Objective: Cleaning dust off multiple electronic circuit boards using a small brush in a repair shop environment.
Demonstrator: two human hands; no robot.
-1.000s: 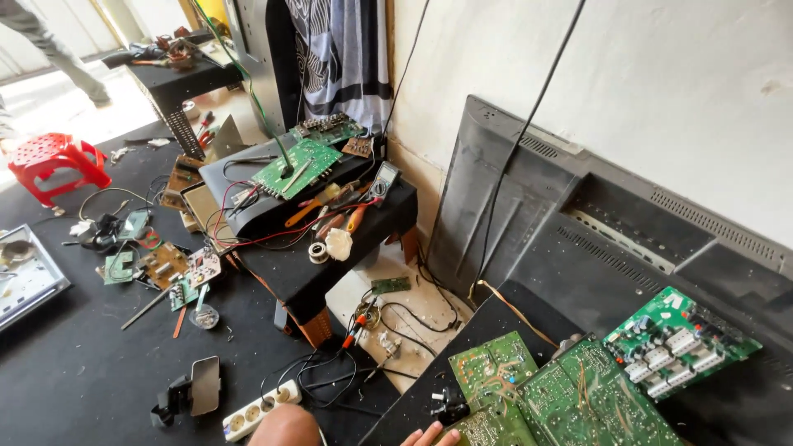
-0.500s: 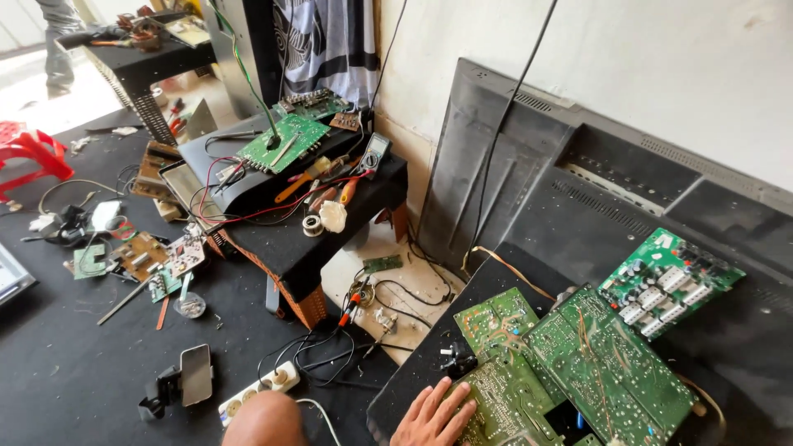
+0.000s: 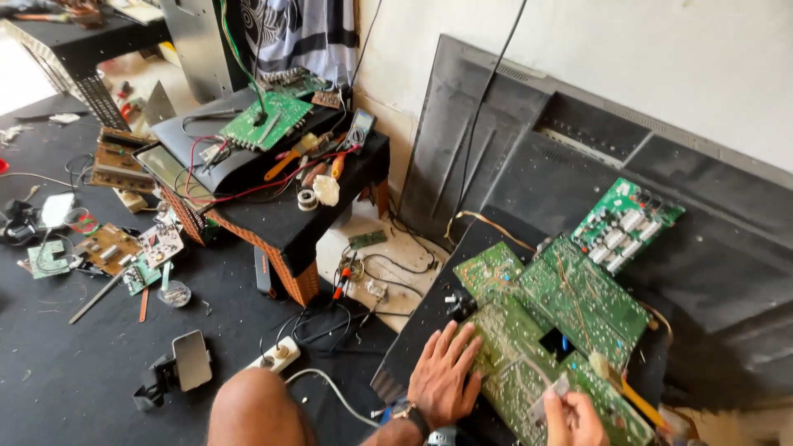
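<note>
Large green circuit boards (image 3: 578, 306) lie on a black panel (image 3: 429, 322) in front of me. My left hand (image 3: 444, 373) rests flat on the near left edge of the lowest board (image 3: 512, 347), fingers spread and holding nothing. At the bottom edge, my right hand (image 3: 570, 419) pinches a small pale piece (image 3: 552, 395) just above the board. A brush with an orange handle (image 3: 632, 395) lies on the board right beside that hand. A watch (image 3: 438, 434) is on my left wrist. My bare knee (image 3: 252, 409) shows at the bottom.
A smaller green board (image 3: 628, 223) leans on the grey television back cover (image 3: 661, 190) by the wall. A low black table (image 3: 281, 206) holds a board, pliers and solder. A power strip (image 3: 277, 355), cables, a phone (image 3: 192, 359) and loose boards (image 3: 124, 248) lie on the dark floor.
The view has swung down and right toward the boards. My left hand has moved up onto the board's edge, and my right hand has come into view holding the small piece.
</note>
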